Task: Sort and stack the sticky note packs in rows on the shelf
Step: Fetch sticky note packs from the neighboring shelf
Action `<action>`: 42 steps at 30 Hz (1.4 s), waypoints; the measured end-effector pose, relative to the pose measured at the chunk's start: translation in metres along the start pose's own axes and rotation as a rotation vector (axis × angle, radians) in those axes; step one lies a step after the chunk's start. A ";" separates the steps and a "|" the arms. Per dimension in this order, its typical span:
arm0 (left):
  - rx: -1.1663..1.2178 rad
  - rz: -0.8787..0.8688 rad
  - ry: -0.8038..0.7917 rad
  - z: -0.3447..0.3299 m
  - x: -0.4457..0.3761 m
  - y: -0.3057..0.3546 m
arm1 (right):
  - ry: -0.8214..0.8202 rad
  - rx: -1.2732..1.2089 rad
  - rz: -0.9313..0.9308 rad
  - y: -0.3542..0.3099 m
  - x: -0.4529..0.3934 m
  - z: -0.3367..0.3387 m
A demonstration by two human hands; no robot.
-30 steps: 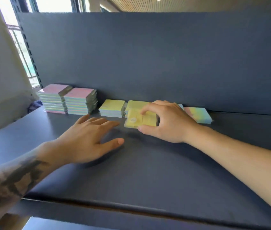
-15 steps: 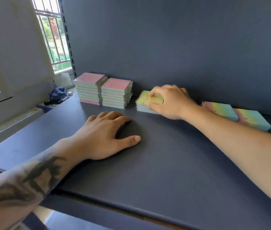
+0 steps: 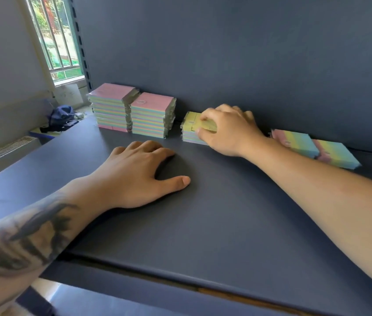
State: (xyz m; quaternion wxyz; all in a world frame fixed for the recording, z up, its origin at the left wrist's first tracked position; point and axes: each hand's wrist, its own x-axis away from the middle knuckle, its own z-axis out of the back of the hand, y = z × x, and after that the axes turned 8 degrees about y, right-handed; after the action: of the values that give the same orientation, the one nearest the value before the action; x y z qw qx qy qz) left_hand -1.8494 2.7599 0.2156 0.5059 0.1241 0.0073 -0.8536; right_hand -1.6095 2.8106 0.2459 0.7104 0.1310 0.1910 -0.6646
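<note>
Our right hand (image 3: 228,131) pinches the yellow pack (image 3: 197,123) atop a short stack by the shelf's (image 3: 226,224) back edge; our left hand (image 3: 135,174) rests spread flat.

Both forearms are bare with no sleeves showing; the left forearm (image 3: 27,236) carries a large dark tattoo.

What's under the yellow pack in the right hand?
The yellow pack, gripped by the right hand, sits on a short stack of packs. The hand covers the stack's right part.
</note>
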 end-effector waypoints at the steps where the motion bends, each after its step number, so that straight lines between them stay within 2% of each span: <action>1: 0.005 0.004 -0.004 0.001 0.001 0.000 | -0.004 0.008 -0.009 0.000 0.002 0.001; 6: -0.010 0.037 0.002 0.009 0.012 0.014 | 0.071 0.026 0.048 0.004 0.043 0.023; 8: -0.011 0.044 -0.004 0.013 0.022 0.030 | 0.053 0.049 0.084 0.010 0.073 0.036; 14: -0.011 -0.013 -0.048 0.007 0.048 0.124 | -0.210 -0.012 0.007 0.058 0.179 0.077; 17: 0.029 -0.078 -0.075 0.006 0.059 0.193 | -0.233 -0.040 -0.099 0.105 0.248 0.107; 23: 0.020 -0.408 -0.101 -0.003 0.100 0.379 | -0.162 0.020 -0.358 0.229 0.417 0.190; 28: 0.023 -0.520 -0.023 -0.031 0.137 0.526 | -0.155 0.107 -0.545 0.321 0.555 0.248; 31: 0.057 -0.607 -0.031 -0.041 0.152 0.597 | -0.179 0.093 -0.656 0.363 0.625 0.280; 36: 0.087 -0.753 -0.113 -0.046 0.170 0.697 | -0.130 0.093 -0.776 0.415 0.711 0.318; 42: 0.151 -0.901 -0.105 -0.059 0.164 0.816 | -0.107 0.144 -0.896 0.476 0.772 0.344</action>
State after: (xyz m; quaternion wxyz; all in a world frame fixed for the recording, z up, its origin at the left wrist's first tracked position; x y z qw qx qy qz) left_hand -1.2066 2.2284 0.2148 0.0735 0.1019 -0.0274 -0.9917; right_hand -1.0688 2.0081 0.1772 0.3509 0.0500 0.1452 -0.9237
